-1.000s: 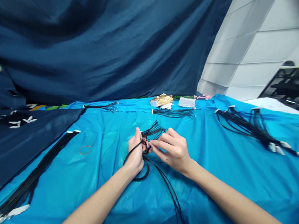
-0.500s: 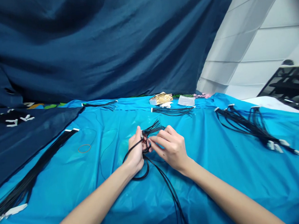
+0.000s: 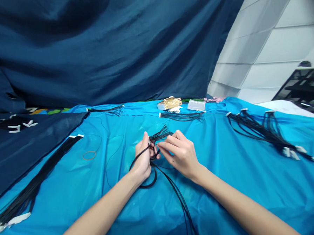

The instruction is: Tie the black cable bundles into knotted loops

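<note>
A bundle of black wires [image 3: 176, 190] is held up at the centre, its many loose ends fanned out at the top and its tail hanging down toward the near edge. My left hand [image 3: 143, 158] is wrapped round the bundle near a small white connector, and a black loop curves below that hand. Close on the right, my right hand [image 3: 178, 153] has its thumb and forefinger pinched together at the wires. Whatever lies between those fingertips is too small to make out.
Black wire bundles with white ends lie at the left [image 3: 39, 172], right [image 3: 263, 133], back left [image 3: 106, 109] and back middle [image 3: 183, 116]. Behind are a gold packet [image 3: 172, 103] and a clear bag [image 3: 196, 105]. A thin ring [image 3: 89, 155] rests on the blue cloth [image 3: 228, 170].
</note>
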The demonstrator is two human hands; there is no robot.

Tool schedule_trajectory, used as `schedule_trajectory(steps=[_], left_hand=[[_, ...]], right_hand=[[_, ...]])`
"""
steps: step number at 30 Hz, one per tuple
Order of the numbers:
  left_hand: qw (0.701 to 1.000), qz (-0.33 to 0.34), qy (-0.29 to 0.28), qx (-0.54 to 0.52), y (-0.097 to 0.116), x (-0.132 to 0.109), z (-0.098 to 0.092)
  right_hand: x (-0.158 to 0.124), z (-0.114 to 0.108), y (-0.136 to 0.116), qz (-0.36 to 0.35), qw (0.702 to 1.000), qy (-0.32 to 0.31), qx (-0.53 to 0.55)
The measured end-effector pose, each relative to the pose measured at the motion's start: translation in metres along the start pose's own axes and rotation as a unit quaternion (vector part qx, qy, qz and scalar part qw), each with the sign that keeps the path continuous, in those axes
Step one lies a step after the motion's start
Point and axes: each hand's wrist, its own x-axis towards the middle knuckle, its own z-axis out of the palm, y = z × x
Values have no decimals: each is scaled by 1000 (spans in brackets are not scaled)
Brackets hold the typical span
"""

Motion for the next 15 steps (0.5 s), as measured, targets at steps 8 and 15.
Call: schedule_trajectory(steps=[8,15], left_hand=[[1000,-1,4,11,-2,1,-1],[1000,7,-23,14,-3,1,-1]], right_hand=[[1,-1,0,1,1000,-9,0],[2,-2,0,2,1000,-10,-4]])
